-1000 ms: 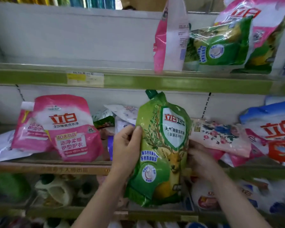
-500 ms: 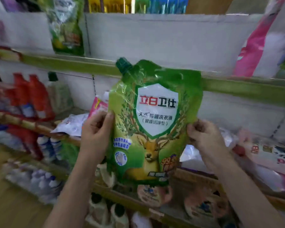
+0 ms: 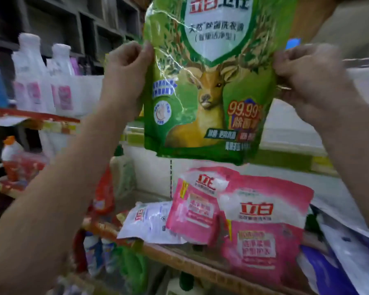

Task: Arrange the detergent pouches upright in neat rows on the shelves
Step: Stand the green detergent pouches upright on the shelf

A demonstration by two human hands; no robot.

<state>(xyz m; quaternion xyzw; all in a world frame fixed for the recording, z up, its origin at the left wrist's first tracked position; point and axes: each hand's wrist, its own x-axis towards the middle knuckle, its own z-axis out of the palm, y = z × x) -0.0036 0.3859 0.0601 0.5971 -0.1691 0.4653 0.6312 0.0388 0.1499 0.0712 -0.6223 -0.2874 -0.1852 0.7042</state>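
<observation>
I hold a green detergent pouch (image 3: 209, 81) with a deer picture upright, high in front of the upper shelf; its top runs out of the frame. My left hand (image 3: 126, 69) grips its left edge and my right hand (image 3: 307, 77) pinches its right edge. Below, on the middle shelf (image 3: 179, 258), two pink pouches (image 3: 262, 228) lean upright side by side. A white pouch (image 3: 151, 222) lies flat to their left.
White bottles with pink labels (image 3: 41, 77) stand on a shelf at the left. Red and orange bottles (image 3: 103, 194) sit beside the white pouch. A blue and white pouch (image 3: 337, 262) lies at the lower right. More bottles fill the bottom shelf.
Both hands have lifted the green pouch higher, so its spout has left the frame. The view has swung left and up, bringing the pink pouches below it.
</observation>
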